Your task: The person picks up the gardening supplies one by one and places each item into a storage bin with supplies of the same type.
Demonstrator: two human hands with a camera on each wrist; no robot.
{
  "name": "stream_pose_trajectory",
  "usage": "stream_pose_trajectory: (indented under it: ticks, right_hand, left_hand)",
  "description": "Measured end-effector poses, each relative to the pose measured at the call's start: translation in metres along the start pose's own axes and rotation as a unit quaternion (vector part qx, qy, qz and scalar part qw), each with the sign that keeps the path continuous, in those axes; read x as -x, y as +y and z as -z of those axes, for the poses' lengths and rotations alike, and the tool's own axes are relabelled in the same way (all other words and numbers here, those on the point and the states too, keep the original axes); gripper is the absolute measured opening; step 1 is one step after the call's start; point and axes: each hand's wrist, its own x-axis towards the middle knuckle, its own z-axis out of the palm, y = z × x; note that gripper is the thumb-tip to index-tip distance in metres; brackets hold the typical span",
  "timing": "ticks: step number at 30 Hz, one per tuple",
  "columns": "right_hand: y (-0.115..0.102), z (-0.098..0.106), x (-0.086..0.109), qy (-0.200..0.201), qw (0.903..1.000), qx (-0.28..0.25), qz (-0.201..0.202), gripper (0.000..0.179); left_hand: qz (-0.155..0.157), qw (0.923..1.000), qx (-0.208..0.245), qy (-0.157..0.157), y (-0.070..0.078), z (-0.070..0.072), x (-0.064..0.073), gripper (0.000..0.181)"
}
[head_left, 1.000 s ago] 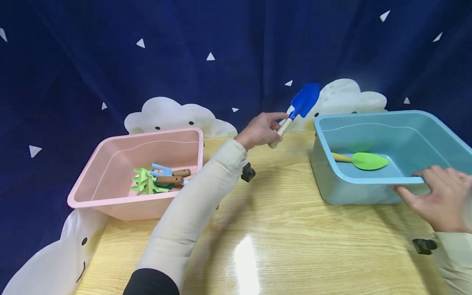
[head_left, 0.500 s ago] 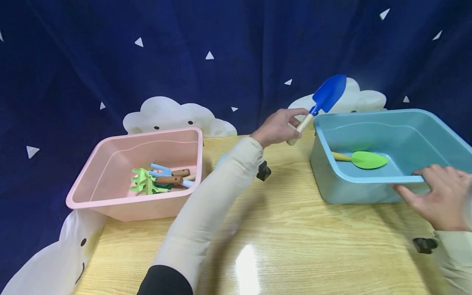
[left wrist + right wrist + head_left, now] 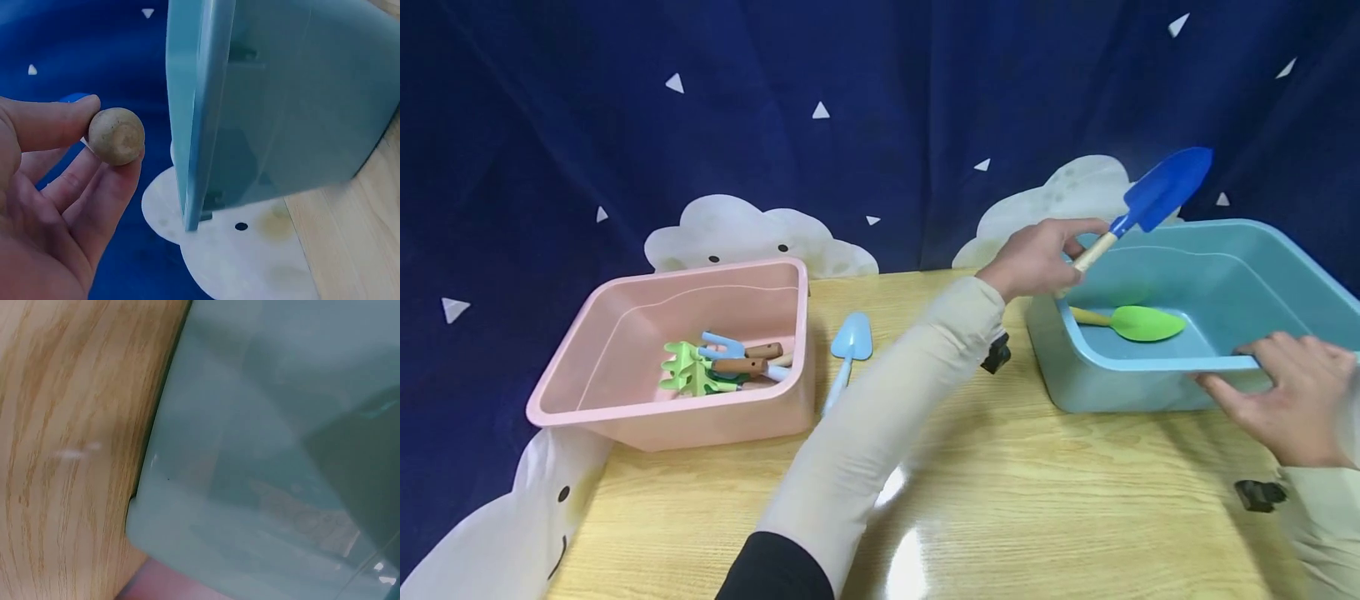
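Observation:
My left hand [image 3: 1037, 258] pinches the pale wooden handle of a blue garden trowel [image 3: 1168, 187], whose blade points up and to the right. The trowel is over the left rim of the blue bin [image 3: 1120, 390]. In the left wrist view, thumb and fingers hold the handle's round end [image 3: 117, 136] beside the bin's outer wall [image 3: 281, 119]. At the bin's near rim is my right hand [image 3: 1292, 404], gripping it with the thumb outside and the fingers over the edge. Inside that bin lies a green trowel [image 3: 1146, 323] with a yellow handle.
A pink bin [image 3: 662, 423] stands at the left, holding a light green rake [image 3: 683, 367], a light blue fork [image 3: 724, 344] and other small tools with wooden handles. Beside it on the wooden table [image 3: 1045, 500] lies a light blue shovel [image 3: 853, 336], partly behind my left sleeve.
My left hand has carried the blue trowel rightward from between the bins to the blue bin's left rim. The light blue shovel has come into sight. My right hand stays at the rim.

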Motion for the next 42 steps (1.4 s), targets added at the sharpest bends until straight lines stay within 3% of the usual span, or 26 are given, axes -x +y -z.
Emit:
stream_pose_trajectory:
  ticks: [6, 14, 19, 25, 32, 37, 42]
  right_hand:
    - [-0.004, -0.004, -0.004, -0.003, 0.9999, -0.011, -0.013, 0.092]
    - [-0.006, -0.015, -0.011, -0.038, 0.9993, 0.005, -0.001, 0.094]
    - [-0.001, -0.012, -0.014, -0.049, 0.9986, 0.020, 0.007, 0.094]
    - [-0.001, -0.003, -0.007, -0.064, 0.9977, 0.019, -0.013, 0.095]
    - [0.001, 0.009, 0.008, -0.122, 0.9907, 0.041, -0.045, 0.081]
    - [0.000, 0.012, 0.008, -0.085, 0.9959, 0.032, -0.005, 0.096]
    - [-0.003, 0.014, 0.006, -0.042, 0.9990, 0.004, 0.014, 0.093]
  left_hand:
    - [0.013, 0.9984, -0.055, -0.004, 0.007, -0.011, -0.007, 0.066]
    - [0.003, 0.9947, -0.103, 0.003, -0.001, -0.019, -0.006, 0.062]
    - [0.013, 0.9952, -0.097, -0.005, -0.001, -0.025, -0.007, 0.064]
    - [0.014, 0.9955, -0.093, -0.014, 0.003, -0.033, -0.008, 0.065]
    - [0.005, 0.9940, -0.102, -0.039, 0.009, -0.045, -0.010, 0.067]
    - [0.001, 0.9932, -0.108, -0.042, 0.011, -0.047, -0.009, 0.068]
    - [-0.006, 0.9918, -0.117, -0.049, 0.016, -0.047, -0.009, 0.068]
